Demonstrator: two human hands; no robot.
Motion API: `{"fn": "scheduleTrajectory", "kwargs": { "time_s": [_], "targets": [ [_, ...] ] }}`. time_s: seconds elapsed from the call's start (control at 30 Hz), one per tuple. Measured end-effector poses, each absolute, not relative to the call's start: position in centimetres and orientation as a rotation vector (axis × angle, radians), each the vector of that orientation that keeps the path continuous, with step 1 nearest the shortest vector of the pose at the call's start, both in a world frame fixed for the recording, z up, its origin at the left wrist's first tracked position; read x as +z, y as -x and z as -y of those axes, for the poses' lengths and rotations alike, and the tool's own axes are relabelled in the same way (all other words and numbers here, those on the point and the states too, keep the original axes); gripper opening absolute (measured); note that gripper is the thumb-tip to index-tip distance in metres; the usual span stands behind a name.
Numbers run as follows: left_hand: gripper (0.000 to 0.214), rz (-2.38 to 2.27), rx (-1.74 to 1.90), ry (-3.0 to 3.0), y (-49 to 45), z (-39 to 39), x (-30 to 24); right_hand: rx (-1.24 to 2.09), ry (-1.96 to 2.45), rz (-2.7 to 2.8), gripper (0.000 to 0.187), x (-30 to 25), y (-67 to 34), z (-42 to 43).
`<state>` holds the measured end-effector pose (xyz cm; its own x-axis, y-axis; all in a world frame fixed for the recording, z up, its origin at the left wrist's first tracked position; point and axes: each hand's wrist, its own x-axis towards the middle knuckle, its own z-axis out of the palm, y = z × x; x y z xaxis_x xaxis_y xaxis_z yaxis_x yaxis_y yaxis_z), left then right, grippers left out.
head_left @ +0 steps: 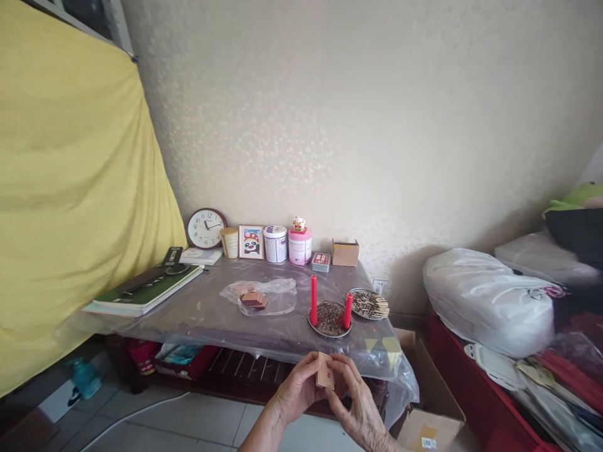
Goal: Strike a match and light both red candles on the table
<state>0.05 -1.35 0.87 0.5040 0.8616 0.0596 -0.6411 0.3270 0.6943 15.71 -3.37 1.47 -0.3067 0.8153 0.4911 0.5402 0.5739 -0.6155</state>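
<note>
In front of the table's near edge, I hold a small tan matchbox (325,371) with a red mark, tilted upright between both hands. My left hand (301,383) grips its left side, fingers closed round it. From the right, my right hand (352,402) presses its fingertips against the top and lower edge. Just beyond, a round metal plate (330,333) of dark grains carries a tall red candle (314,300) and a shorter red candle (348,311). A second plate (357,292) behind it holds many thin sticks (377,306).
A clear plastic bag (282,301) with stacked matchboxes (253,301) lies mid-table. Along the wall stand a clock (207,228), a framed picture (251,242), tubs (276,245) and an open carton (345,253). A green book (151,289) lies left. Right are a cardboard box (433,427) and white bag (490,301).
</note>
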Motion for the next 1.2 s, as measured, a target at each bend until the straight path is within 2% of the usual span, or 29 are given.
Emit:
{"fn": "scheduleTrajectory", "kwargs": {
  "time_s": [0.57,0.87,1.2],
  "targets": [
    [0.023,-0.273,0.968,-0.652,-0.12,1.59,1.11,0.614,1.035,1.815,0.031,2.08,-15.19,3.66],
    [0.030,-0.277,0.984,-0.668,-0.39,1.60,0.96,0.833,1.009,1.709,0.031,1.60,-15.04,3.48],
    [0.028,-0.254,0.991,-0.653,-0.38,1.76,1.06,0.749,1.007,1.732,0.033,1.49,-15.00,3.50]
  ]
}}
